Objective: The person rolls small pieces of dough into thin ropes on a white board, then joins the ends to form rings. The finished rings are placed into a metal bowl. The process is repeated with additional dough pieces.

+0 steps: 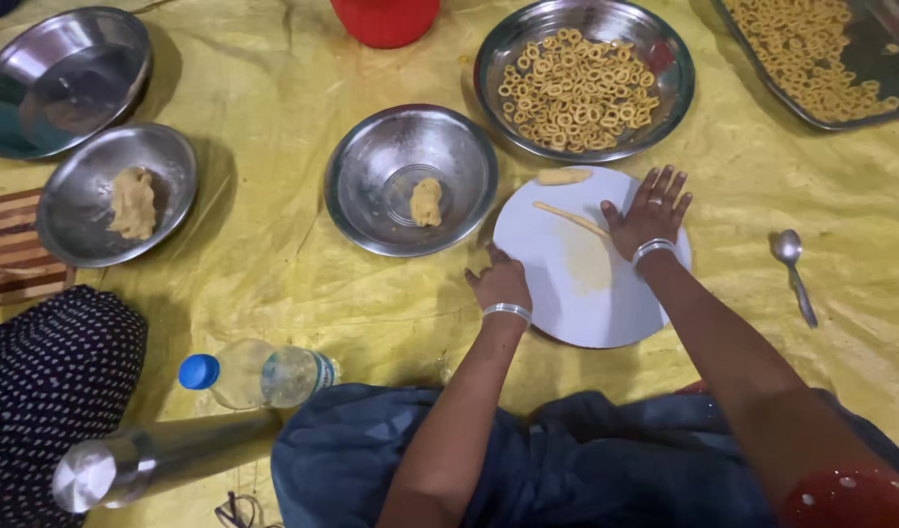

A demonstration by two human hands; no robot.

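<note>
Yellow plastic sheeting (273, 88) covers the whole floor and carries everything else. At the upper right corner a steel tray (875, 68) holds a heap of small dough rings, and just left of it a round steel plate (655, 98) holds more rings. Right of centre lies a white round board (586, 293) with a thin rolled dough strand (570, 218) across its upper part and a short dough piece (563, 176) at its top edge. The right hand (650, 210) lies flat on the board, fingers spread and holding nothing, its heel touching the strand's right end. The left hand (500, 281) rests at the board's left rim with fingers curled under; I cannot tell whether they grip the edge. A steel bowl (371, 196) at centre, just left of the board, holds a dough lump (426, 201). Two more steel bowls sit at the upper left, the nearer bowl (78, 220) holding dough. A steel cylinder (146, 460) lies at the lower left beside a plastic bottle (259, 374) with a blue cap. A red container (386, 20) stands at the top edge. A spoon (794, 269) lies at the right, well apart from the board
</note>
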